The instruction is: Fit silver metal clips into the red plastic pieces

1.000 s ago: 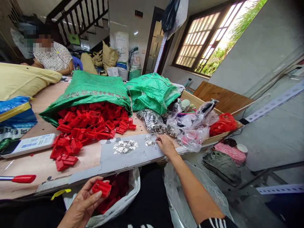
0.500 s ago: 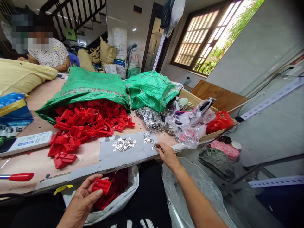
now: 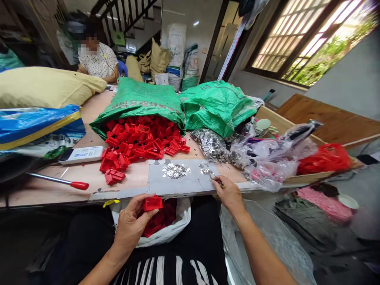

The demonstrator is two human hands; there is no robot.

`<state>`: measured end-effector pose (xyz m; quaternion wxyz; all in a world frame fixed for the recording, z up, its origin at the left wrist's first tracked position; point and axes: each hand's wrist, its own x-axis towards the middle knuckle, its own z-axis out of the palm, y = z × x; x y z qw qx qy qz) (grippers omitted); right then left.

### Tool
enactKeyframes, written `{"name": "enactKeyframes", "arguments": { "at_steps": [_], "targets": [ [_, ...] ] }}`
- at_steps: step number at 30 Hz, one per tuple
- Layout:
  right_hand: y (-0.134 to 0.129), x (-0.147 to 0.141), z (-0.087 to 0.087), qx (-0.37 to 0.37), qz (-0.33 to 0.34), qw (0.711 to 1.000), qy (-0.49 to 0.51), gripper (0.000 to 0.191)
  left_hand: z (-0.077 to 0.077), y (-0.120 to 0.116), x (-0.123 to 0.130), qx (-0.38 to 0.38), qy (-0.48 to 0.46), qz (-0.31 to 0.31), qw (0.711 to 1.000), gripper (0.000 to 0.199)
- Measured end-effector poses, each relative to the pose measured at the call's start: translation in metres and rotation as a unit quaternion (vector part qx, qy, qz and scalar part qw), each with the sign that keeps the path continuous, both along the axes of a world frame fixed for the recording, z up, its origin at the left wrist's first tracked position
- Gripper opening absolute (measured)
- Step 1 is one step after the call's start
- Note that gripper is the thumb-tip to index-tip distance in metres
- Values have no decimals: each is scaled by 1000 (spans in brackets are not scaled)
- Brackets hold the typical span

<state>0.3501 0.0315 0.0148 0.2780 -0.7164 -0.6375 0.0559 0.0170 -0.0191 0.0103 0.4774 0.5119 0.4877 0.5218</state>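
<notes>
My left hand point(image 3: 133, 221) holds a small red plastic case point(image 3: 152, 203) between thumb and fingers, above a white sack point(image 3: 185, 221) of red pieces at the table's edge. My right hand point(image 3: 227, 192) rests at the front edge of a grey mat point(image 3: 157, 186), its fingertips pinched beside a small scatter of metal parts point(image 3: 205, 169); what they hold is too small to name. A larger pile of silvery metal pieces point(image 3: 176, 171) lies on the mat to the left. Behind it, red cases point(image 3: 133, 138) spill from a green sack point(image 3: 145, 97).
A red-tipped lever point(image 3: 79, 185) and a white device point(image 3: 83, 154) are on the left. Plastic bags point(image 3: 267, 158) and a wooden tray point(image 3: 276, 122) stand at the right. A person point(image 3: 97, 59) sits across the table.
The view has shifted, so the table's contents appear farther right. The red case in my left hand has turned and sits nearer the mat's edge. My right hand remains by the small metal scatter.
</notes>
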Motion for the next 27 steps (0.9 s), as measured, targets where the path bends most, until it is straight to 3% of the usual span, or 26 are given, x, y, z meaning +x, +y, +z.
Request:
{"name": "enactKeyframes", "arguments": {
  "at_steps": [4, 10, 17, 21, 27],
  "targets": [
    [-3, -12, 11, 14, 6, 995, 102, 23, -6, 0, 1, 32, 60, -3, 998, 34],
    [-23, -83, 34, -52, 188, 947, 255, 17, -2, 2, 4, 74, 162, 4, 984, 32],
    [-33, -144, 41, -37, 298, 933, 198, 6, 6, 1, 5, 123, 205, 6, 971, 31],
    [-31, -153, 35, -33, 321, 935, 145, 10, 10, 1, 5, 159, 236, 25, 958, 30],
    [-31, -154, 39, -55, 332, 927, 164, 12, 8, -2, 6, 186, 229, 32, 955, 32]
  ]
}}
